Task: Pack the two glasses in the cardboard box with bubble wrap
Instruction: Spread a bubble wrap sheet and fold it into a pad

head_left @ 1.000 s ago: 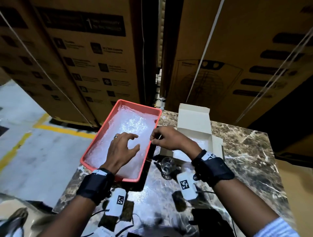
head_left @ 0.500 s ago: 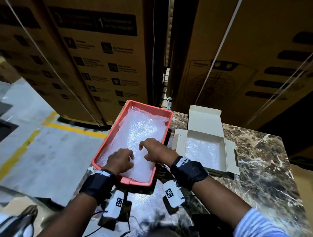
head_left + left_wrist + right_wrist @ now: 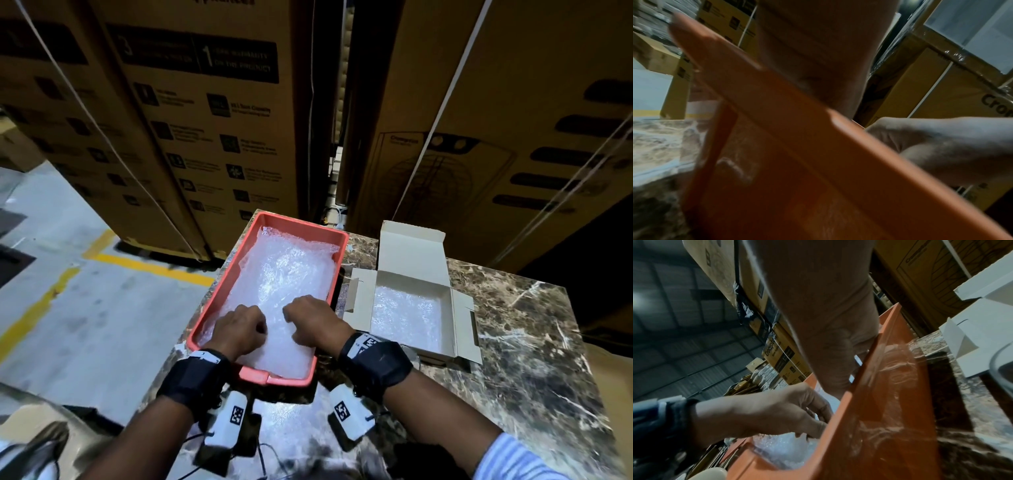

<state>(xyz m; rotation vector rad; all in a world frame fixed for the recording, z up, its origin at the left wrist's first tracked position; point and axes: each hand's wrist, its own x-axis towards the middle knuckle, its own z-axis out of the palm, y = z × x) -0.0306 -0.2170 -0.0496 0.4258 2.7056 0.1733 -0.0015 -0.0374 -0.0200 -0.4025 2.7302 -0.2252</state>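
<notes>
Both hands are down in the red tray [image 3: 219, 294], on the bubble wrap [image 3: 284, 274] that fills it. The left hand [image 3: 239, 329] sits at the near left of the tray with its fingers curled under, knuckles up, pressed into the wrap; the right wrist view shows its fingertips [image 3: 818, 408] bent down onto the sheet, though whether they pinch it or only press cannot be told. The right hand [image 3: 310, 322] lies just beside it, toward the tray's right wall, fingers likewise curled onto the wrap — a firm hold is not clear from any view. The tray stands on a marble table [image 3: 534, 342], its far end toward stacked cartons [image 3: 212, 113]. Just right of the tray the small box [image 3: 414, 250] lies open, lid up and side flaps out, with a second piece of bubble wrap lining [image 3: 404, 315] its floor. The glasses do not show clearly; a curved clear rim [image 3: 1001, 363] at the right wrist view's edge may be one.
</notes>
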